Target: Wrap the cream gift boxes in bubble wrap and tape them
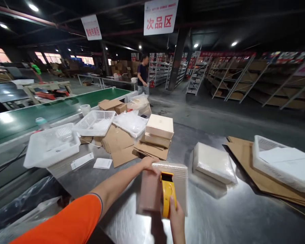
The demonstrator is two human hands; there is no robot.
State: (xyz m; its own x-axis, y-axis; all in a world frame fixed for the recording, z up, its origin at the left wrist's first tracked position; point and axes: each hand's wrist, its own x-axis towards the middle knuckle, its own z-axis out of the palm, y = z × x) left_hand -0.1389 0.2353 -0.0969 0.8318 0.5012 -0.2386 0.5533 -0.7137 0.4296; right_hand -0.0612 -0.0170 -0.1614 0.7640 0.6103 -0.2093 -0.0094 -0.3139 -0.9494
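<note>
My right hand [177,217] is closed round a yellow tape dispenser [169,193], which is held over a bubble-wrapped box [151,193]. The wrapped box lies on the metal table [208,217]; the left part of its top looks pinkish, the right part pale. With its fingers bent at the far left corner, my left hand [150,164] grips the wrap and the box edge. Some of its fingertips are hidden. To the right sits another bubble-wrapped box [213,162], apart from both hands. Just beyond my left hand, cream boxes [159,125] are stacked on cardboard.
White plastic baskets [52,144] and flat cardboard [120,145] spread across the left side. Paper slips [103,163] lie nearby. At right, a basket with papers [284,162] rests on cardboard sheets [244,162]. Behind runs a green conveyor [91,100]; a person [142,76] stands beyond.
</note>
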